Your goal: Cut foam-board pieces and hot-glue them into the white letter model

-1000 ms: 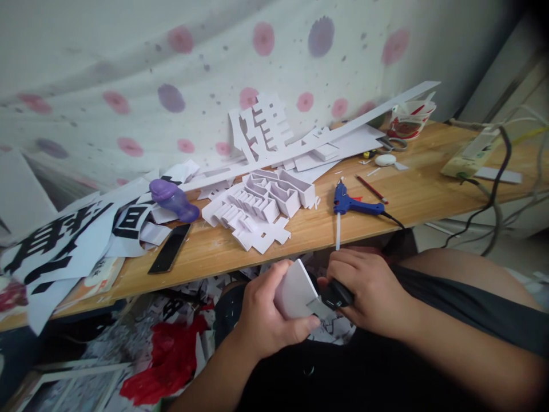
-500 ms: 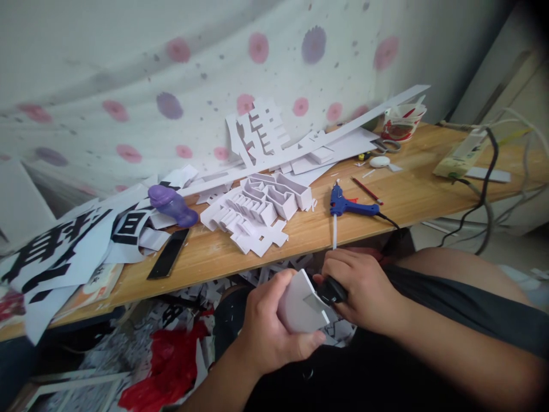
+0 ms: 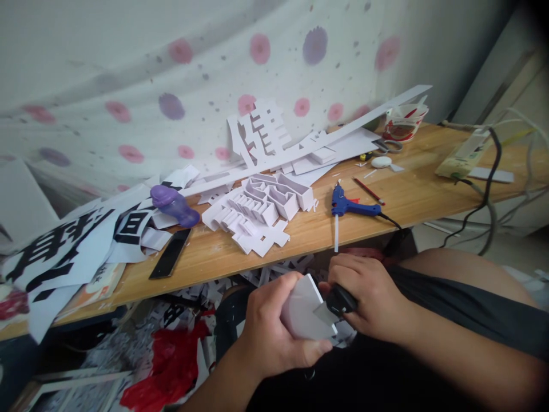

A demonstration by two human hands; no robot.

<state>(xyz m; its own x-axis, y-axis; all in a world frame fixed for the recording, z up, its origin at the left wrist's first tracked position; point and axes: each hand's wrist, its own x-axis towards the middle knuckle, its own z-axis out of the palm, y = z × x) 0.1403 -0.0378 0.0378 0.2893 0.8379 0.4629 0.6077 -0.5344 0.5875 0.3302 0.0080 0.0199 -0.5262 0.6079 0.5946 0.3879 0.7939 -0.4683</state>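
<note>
My left hand (image 3: pixel 270 332) is closed round a white foam board piece (image 3: pixel 303 312), held below the table's front edge over my lap. My right hand (image 3: pixel 369 294) grips a black-handled cutter (image 3: pixel 342 300) whose tip meets the right edge of the white piece. A small flap of the board sticks out near the blade. Both hands touch each other around the piece.
The wooden table (image 3: pixel 309 229) carries white foam-board characters (image 3: pixel 261 209), a blue glue gun (image 3: pixel 354 206), a black phone (image 3: pixel 169 260), a purple object (image 3: pixel 174 203), printed black-and-white sheets (image 3: pixel 64 252), a red pencil (image 3: pixel 369 190), a bowl (image 3: pixel 405 121) and a power strip (image 3: pixel 465 151). Paper scraps and red plastic (image 3: pixel 167 360) lie on the floor.
The white piece has been turned slightly in my left hand and both hands have sunk a little lower. The cutter stays against its right edge.
</note>
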